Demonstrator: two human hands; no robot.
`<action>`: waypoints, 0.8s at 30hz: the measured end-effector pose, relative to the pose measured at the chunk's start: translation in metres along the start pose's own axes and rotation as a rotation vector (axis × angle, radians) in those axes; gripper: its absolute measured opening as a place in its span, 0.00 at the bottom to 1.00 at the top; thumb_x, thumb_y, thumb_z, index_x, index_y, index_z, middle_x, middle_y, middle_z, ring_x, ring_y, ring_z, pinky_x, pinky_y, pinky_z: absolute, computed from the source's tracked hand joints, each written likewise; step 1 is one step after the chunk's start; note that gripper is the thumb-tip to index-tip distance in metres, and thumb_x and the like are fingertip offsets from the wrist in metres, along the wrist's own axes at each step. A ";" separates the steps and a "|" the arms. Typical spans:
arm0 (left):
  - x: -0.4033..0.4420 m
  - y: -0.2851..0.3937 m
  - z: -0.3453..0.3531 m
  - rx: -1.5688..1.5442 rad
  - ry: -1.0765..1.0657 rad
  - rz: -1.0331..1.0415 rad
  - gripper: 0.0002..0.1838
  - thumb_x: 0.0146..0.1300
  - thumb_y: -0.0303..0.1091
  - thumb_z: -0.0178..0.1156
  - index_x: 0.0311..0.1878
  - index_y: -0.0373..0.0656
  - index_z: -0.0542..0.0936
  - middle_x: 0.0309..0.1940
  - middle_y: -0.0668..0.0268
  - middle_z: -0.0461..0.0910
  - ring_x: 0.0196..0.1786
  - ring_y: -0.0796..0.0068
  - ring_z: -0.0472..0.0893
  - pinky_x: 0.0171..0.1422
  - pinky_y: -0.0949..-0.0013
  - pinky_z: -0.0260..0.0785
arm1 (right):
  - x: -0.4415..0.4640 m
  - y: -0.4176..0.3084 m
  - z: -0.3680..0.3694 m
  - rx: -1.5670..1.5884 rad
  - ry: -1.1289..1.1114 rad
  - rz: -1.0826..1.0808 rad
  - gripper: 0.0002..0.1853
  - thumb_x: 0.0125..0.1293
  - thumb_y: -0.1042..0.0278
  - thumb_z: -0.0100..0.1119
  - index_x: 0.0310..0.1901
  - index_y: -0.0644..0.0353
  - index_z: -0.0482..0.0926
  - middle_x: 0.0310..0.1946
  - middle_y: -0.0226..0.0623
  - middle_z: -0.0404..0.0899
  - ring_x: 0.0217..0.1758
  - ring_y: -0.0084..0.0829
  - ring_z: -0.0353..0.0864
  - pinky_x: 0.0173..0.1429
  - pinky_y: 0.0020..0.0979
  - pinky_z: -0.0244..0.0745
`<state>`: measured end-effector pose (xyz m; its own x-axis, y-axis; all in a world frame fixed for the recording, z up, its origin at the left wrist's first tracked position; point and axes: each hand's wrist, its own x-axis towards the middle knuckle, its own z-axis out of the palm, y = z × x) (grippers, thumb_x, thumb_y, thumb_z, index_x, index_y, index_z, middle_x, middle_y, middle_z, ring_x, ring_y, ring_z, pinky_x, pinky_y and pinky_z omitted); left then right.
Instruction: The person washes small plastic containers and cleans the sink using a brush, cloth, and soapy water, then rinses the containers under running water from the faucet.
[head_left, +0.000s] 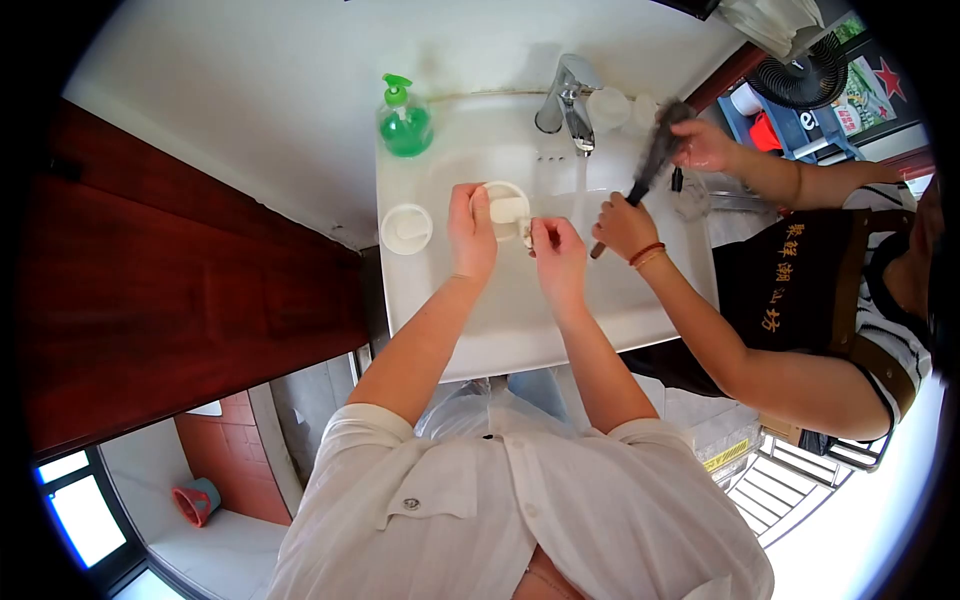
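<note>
Over the white sink (pixel 455 310), my left hand (pixel 473 232) grips a round white lid-like piece (pixel 507 207) by its left edge. My right hand (pixel 560 262) is closed at the piece's lower right, its fingers pinching a small pale crumpled thing (pixel 526 233) too small to make out. Another round white piece (pixel 406 229) lies on the sink's left ledge. Behind my hands stands the chrome faucet (pixel 577 105), with a thin stream of water below its spout.
A co-worker (pixel 800 270) at the right holds a dark brush-like tool (pixel 660 150) over the sink. A green soap bottle (pixel 404 125) stands at the back left. White cups (pixel 607 108) are beside the faucet. A dark red door (pixel 190 270) is on the left.
</note>
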<state>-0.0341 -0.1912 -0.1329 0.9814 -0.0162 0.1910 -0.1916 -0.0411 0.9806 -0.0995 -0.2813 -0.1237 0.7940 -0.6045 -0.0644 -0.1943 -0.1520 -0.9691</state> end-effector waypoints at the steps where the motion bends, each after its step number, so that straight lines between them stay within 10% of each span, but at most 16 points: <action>1: 0.002 0.004 -0.001 0.024 -0.012 0.039 0.10 0.68 0.35 0.44 0.40 0.38 0.70 0.32 0.60 0.74 0.35 0.68 0.72 0.43 0.68 0.66 | -0.004 0.001 0.003 0.164 0.069 0.008 0.08 0.60 0.67 0.57 0.29 0.62 0.73 0.25 0.38 0.72 0.27 0.31 0.73 0.33 0.29 0.67; 7: -0.004 0.009 0.001 0.103 -0.219 -0.132 0.11 0.68 0.37 0.45 0.40 0.39 0.70 0.29 0.61 0.72 0.33 0.72 0.70 0.40 0.70 0.64 | 0.038 -0.023 0.000 -0.294 0.076 -0.492 0.08 0.58 0.69 0.59 0.28 0.62 0.72 0.27 0.39 0.73 0.28 0.38 0.74 0.33 0.33 0.68; 17: 0.030 0.009 0.002 0.012 0.055 -0.108 0.12 0.68 0.37 0.44 0.41 0.38 0.70 0.31 0.63 0.71 0.36 0.74 0.69 0.45 0.72 0.63 | 0.004 -0.010 0.022 -0.147 0.132 -0.258 0.09 0.58 0.68 0.59 0.28 0.63 0.72 0.27 0.41 0.73 0.29 0.39 0.74 0.35 0.33 0.68; 24: 0.029 0.011 0.000 -0.057 0.096 -0.130 0.12 0.69 0.38 0.42 0.43 0.38 0.69 0.35 0.64 0.71 0.40 0.75 0.69 0.49 0.72 0.62 | 0.015 -0.029 0.011 0.252 0.119 -0.022 0.10 0.63 0.65 0.55 0.35 0.64 0.72 0.26 0.31 0.74 0.28 0.19 0.72 0.33 0.23 0.69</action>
<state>-0.0072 -0.1922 -0.1168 0.9947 0.0813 0.0634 -0.0652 0.0199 0.9977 -0.0755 -0.2771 -0.0989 0.7202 -0.6931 -0.0288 -0.0166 0.0242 -0.9996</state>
